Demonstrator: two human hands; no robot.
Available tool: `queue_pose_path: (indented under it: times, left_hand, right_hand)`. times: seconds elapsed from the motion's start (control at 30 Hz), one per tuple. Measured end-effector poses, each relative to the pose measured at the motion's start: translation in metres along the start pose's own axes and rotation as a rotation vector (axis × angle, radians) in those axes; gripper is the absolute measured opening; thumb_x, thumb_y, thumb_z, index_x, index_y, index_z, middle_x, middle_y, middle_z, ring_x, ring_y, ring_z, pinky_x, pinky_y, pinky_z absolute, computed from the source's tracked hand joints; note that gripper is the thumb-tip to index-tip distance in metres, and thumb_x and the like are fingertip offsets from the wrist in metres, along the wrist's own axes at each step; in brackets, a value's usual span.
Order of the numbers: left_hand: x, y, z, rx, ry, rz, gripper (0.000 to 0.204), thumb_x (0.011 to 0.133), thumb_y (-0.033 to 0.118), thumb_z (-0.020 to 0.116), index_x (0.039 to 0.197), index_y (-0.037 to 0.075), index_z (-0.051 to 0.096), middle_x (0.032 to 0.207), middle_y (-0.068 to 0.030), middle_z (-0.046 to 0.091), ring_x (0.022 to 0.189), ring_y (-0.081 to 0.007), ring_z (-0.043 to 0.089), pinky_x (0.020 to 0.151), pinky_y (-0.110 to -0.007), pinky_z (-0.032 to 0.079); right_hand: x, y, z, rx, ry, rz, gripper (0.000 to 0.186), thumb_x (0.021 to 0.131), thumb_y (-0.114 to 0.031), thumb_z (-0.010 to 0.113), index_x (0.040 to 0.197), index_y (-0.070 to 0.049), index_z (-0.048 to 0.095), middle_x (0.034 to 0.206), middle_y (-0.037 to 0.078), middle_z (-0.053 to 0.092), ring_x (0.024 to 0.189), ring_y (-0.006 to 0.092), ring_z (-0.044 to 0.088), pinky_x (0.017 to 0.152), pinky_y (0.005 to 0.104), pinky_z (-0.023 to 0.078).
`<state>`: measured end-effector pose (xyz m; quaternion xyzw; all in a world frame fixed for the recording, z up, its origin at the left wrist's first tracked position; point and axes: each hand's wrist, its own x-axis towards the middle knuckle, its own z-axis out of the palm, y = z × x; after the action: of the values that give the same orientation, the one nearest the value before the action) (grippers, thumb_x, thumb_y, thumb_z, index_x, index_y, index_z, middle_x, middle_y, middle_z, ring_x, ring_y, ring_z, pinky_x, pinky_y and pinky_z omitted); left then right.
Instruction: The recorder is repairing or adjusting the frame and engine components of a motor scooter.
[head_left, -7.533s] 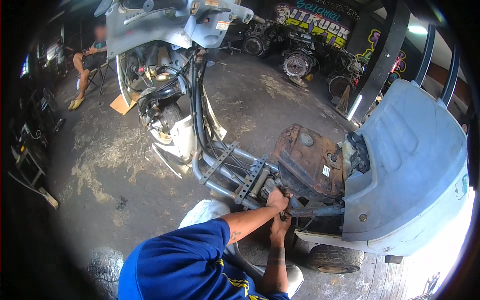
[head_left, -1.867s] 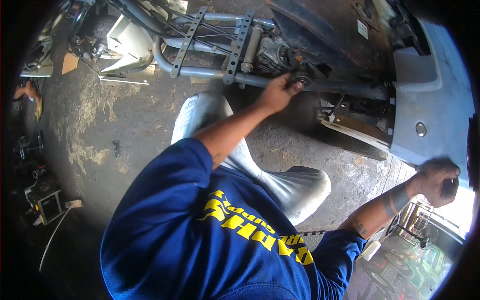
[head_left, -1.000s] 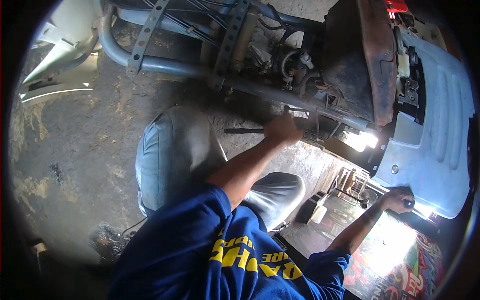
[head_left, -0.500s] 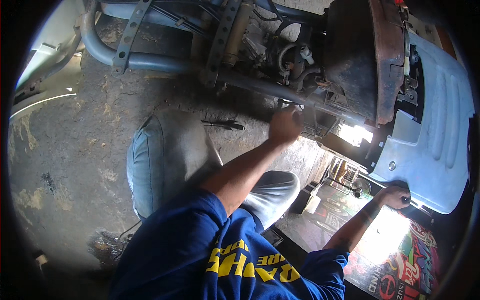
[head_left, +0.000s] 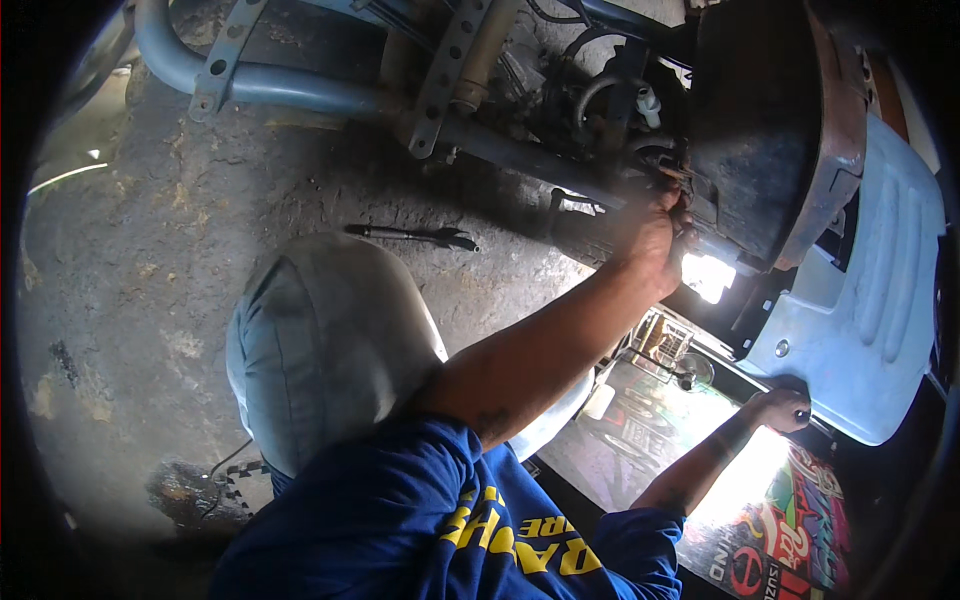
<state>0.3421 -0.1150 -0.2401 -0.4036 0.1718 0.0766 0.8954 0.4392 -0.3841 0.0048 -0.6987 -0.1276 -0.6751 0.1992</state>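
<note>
My left hand point(head_left: 650, 232) reaches up under the dark, rusty tank point(head_left: 770, 130) of a stripped scooter, where it meets the grey frame tube point(head_left: 330, 95). Its fingers are curled against the parts there; blur hides whether they grip anything. My right hand point(head_left: 785, 408) is closed on the lower edge of the pale grey body panel point(head_left: 870, 310). A dark slim hand tool point(head_left: 410, 236) lies on the concrete floor, left of my left hand and apart from it. My knee in grey trousers point(head_left: 320, 350) is bent below it.
Hoses and brackets point(head_left: 600, 90) crowd the frame above my left hand. A colourful printed mat point(head_left: 790, 540) covers the floor at the lower right, with small items point(head_left: 665, 345) near its top. Stained concrete floor point(head_left: 130, 300) spreads to the left.
My left hand let go of the slim tool, which now lies on the floor, and moved up and right to the tank's underside. My right hand stayed on the panel edge.
</note>
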Motion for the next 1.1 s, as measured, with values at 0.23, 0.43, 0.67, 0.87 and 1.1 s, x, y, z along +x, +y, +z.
queue_pose_path:
  times: [0.23,0.43,0.67,0.87,1.1]
  left_hand:
    - [-0.008,-0.004,0.014,0.057,0.115,0.092,0.009,0.093,0.017,0.052,0.084,0.015,0.053,0.071,0.0046,0.045,0.058,-0.0082,0.038,0.054,-0.025,0.035]
    - [-0.006,-0.004,0.017,-0.015,0.109,0.016,0.01,0.092,0.016,0.051,0.082,0.016,0.051,0.068,0.0052,0.043,0.056,-0.008,0.036,0.055,-0.026,0.033]
    - [-0.01,-0.009,0.011,-0.034,0.067,0.026,0.005,0.093,0.019,0.055,0.088,0.017,0.055,0.074,0.0057,0.049,0.059,-0.0072,0.04,0.057,-0.025,0.036]
    - [-0.004,-0.005,0.009,-0.095,0.068,0.025,0.009,0.094,0.019,0.053,0.088,0.013,0.054,0.073,0.0038,0.048,0.059,-0.0083,0.039,0.055,-0.026,0.035]
    - [-0.012,0.001,0.028,-0.034,0.102,0.004,0.012,0.094,0.014,0.046,0.082,0.014,0.048,0.071,0.0035,0.041,0.058,-0.0086,0.035,0.054,-0.026,0.032]
  right_hand:
    - [0.0,-0.003,0.0,-0.065,-0.027,0.022,0.027,0.087,-0.02,0.053,0.085,0.006,0.055,0.077,0.016,0.06,0.069,0.0231,0.055,0.065,0.0392,0.05]
    - [0.001,-0.001,0.0,-0.102,-0.03,0.028,0.032,0.088,-0.025,0.049,0.084,0.007,0.055,0.082,0.018,0.062,0.072,0.0259,0.058,0.067,0.0399,0.05]
    - [-0.003,-0.008,0.0,-0.16,0.019,0.015,0.035,0.09,-0.028,0.05,0.086,0.007,0.056,0.081,0.017,0.062,0.069,0.0249,0.057,0.065,0.0387,0.05]
    - [-0.002,0.0,0.0,-0.094,0.025,-0.023,0.039,0.09,-0.031,0.053,0.088,0.008,0.056,0.081,0.017,0.063,0.069,0.0239,0.056,0.065,0.0371,0.049]
    - [0.006,0.013,-0.001,-0.1,0.039,-0.091,0.037,0.093,-0.029,0.054,0.089,0.007,0.055,0.081,0.017,0.063,0.07,0.0213,0.056,0.067,0.0355,0.049]
